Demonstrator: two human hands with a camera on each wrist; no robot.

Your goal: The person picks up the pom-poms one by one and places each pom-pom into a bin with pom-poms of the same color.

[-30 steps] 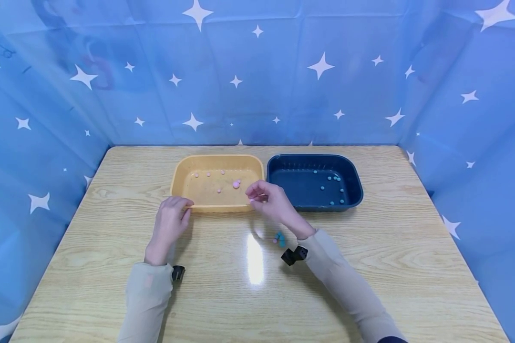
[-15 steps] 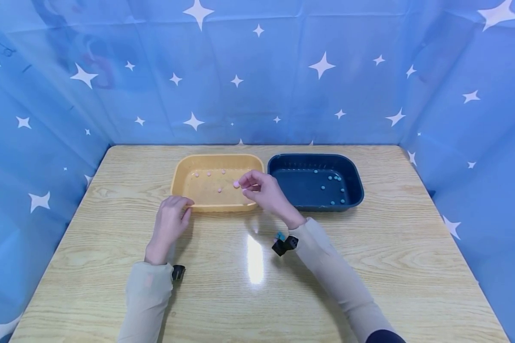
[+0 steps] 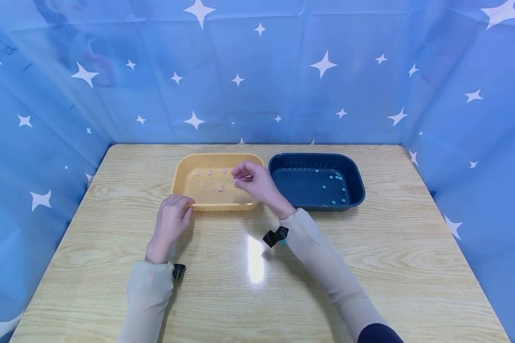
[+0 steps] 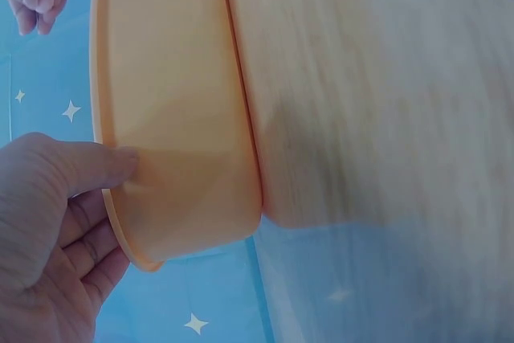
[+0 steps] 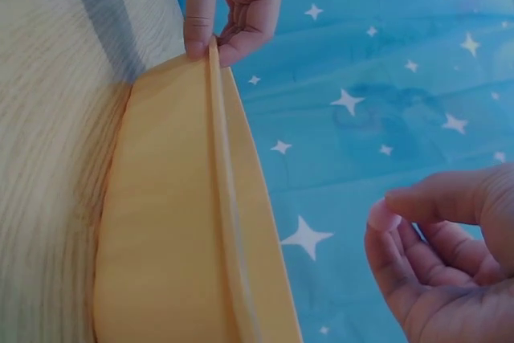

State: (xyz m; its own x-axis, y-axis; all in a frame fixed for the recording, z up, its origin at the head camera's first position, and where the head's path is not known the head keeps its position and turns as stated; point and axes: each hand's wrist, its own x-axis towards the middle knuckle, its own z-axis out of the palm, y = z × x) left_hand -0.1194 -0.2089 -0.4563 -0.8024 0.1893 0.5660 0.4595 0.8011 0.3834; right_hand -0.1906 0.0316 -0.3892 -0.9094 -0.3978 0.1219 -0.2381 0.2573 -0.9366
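My left hand [image 3: 171,216] grips the near rim of the yellow tray [image 3: 223,207] at its left corner. In the left wrist view the thumb [image 4: 100,165] lies on the outer wall, with fingers behind the rim. Over the right part of that tray hovers my right hand [image 3: 257,183]. It pinches a small pink ball [image 5: 384,215] between thumb and forefinger, as the right wrist view shows. Several pink balls [image 3: 220,189] lie on the tray floor; my right hand may hide others.
To the right stands a navy tray [image 3: 295,183] with several small teal balls [image 3: 324,187]. On the table, teal bits [image 3: 283,242] are mostly hidden under my right wrist's black camera [image 3: 276,236]. A blue star-patterned curtain [image 3: 257,95] surrounds the table on three sides.
My right hand has moved left and away from me, from the yellow tray's near right corner to over its inside, still pinching the pink ball. My left hand stays on the rim.
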